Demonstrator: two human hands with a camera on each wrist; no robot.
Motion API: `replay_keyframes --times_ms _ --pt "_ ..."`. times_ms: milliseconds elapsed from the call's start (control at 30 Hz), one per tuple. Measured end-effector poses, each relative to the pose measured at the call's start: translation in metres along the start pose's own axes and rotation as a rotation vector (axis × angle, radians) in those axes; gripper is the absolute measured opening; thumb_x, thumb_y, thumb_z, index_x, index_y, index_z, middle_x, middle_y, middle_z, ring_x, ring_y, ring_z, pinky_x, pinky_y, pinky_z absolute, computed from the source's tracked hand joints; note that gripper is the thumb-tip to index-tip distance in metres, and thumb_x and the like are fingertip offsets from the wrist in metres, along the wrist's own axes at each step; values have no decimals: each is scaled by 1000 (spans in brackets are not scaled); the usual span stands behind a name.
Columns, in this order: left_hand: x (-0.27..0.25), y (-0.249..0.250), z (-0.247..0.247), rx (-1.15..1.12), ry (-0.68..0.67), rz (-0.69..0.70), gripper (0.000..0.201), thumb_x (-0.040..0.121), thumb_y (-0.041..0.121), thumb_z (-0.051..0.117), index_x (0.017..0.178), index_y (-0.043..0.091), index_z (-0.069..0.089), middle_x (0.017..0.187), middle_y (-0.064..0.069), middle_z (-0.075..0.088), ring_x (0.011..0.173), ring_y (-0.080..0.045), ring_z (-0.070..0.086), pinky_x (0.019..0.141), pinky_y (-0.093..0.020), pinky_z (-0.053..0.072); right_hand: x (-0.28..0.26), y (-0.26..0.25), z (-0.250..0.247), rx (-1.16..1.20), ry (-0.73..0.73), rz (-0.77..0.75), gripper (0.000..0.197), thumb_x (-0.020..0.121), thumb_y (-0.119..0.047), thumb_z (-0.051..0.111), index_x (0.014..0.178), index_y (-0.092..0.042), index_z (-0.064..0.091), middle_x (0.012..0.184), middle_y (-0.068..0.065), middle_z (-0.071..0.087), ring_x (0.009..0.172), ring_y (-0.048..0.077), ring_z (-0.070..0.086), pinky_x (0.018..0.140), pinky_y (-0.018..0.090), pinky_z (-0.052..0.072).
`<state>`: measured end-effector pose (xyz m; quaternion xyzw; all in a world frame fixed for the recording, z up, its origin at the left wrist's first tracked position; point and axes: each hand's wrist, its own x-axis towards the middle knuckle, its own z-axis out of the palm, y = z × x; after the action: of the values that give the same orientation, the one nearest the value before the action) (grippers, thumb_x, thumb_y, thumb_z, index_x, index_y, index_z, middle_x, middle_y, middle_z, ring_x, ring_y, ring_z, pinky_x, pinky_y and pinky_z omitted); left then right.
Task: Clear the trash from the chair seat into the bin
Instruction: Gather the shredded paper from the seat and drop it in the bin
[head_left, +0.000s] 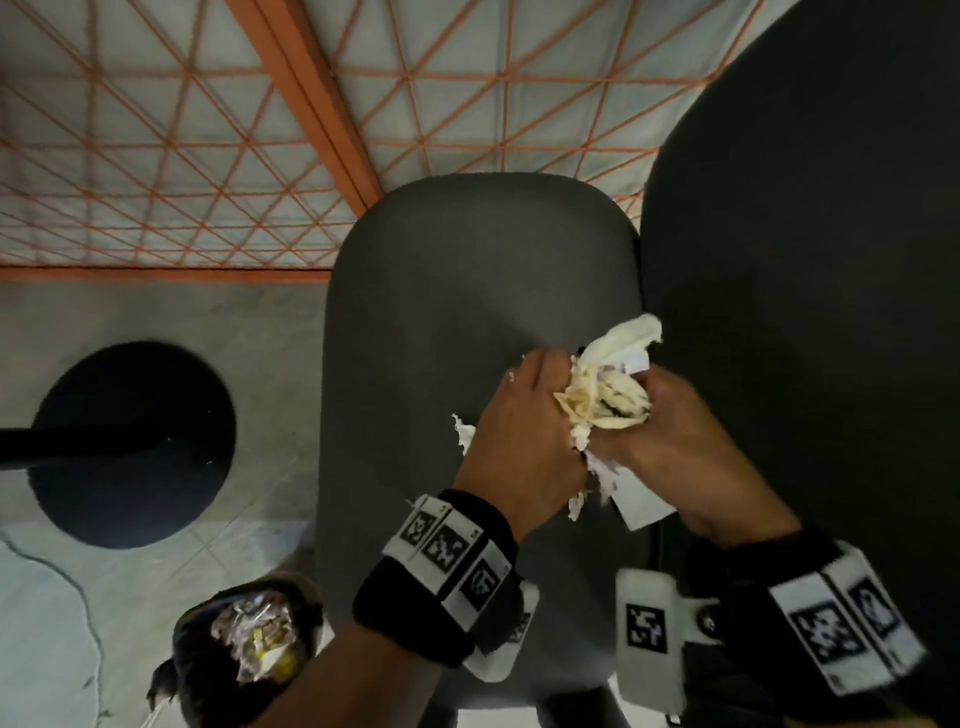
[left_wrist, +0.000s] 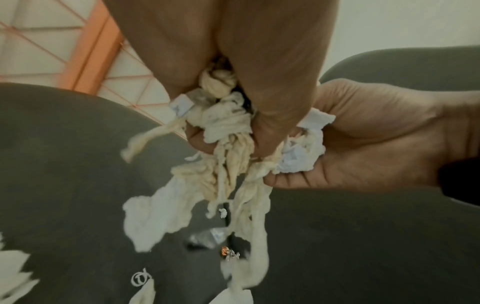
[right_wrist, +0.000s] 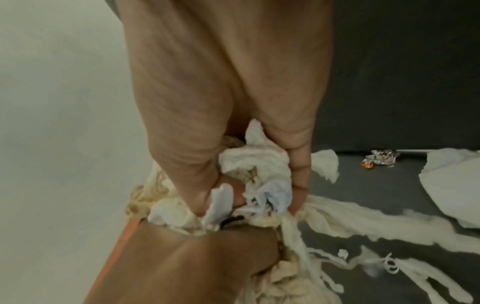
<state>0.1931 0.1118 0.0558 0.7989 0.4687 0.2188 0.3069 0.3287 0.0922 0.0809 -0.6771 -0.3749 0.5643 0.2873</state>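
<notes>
Both hands meet over the right side of the grey chair seat (head_left: 457, 291) and grip one wad of crumpled tissue and paper trash (head_left: 602, 395). My left hand (head_left: 524, 431) clutches it from the left and my right hand (head_left: 675, 441) from the right. Torn cream strips hang from the wad (left_wrist: 226, 164) down to the seat (left_wrist: 64, 164). A foil wrapper (left_wrist: 228, 253), a clear wrapper (left_wrist: 205, 238) and white tissue scraps (left_wrist: 15, 273) lie loose on the seat. The bin (head_left: 249, 644), lined with a black bag and holding trash, stands on the floor at lower left.
The dark chair backrest (head_left: 805, 260) rises right of the hands. A white sheet of paper (right_wrist: 454, 185) lies on the seat near the foil wrapper (right_wrist: 379, 160). A black round stand base (head_left: 130, 441) sits on the floor at left, with an orange mesh partition (head_left: 156, 156) behind.
</notes>
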Motion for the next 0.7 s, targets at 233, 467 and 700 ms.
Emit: replay_keyframes --times_ms 233,467,700 --pt "-73 -13 -34 -64 161 -378 52 66 14 82 107 20 49 102 -6 60 92 -23 60 76 -32 51 -16 -15 62 -182 -281 -87 27 75 -5 77 83 -27 66 75 -18 73 71 -4 67 63 12 51" --pt "-213 -58 -86 60 343 -693 56 61 14 83 109 11 53 104 -7 57 91 -24 58 69 -32 45 -58 -6 206 -366 -635 -144 28 71 -13 75 91 -31 65 75 -13 71 75 5 69 69 30 56" --pt "-388 -177 -93 209 484 -1033 44 66 9 74 106 6 54 95 8 43 80 -18 50 66 -23 38 -85 73 400 -429 -907 -211 36 70 -13 79 100 -24 63 98 -6 66 89 8 63 69 17 51"
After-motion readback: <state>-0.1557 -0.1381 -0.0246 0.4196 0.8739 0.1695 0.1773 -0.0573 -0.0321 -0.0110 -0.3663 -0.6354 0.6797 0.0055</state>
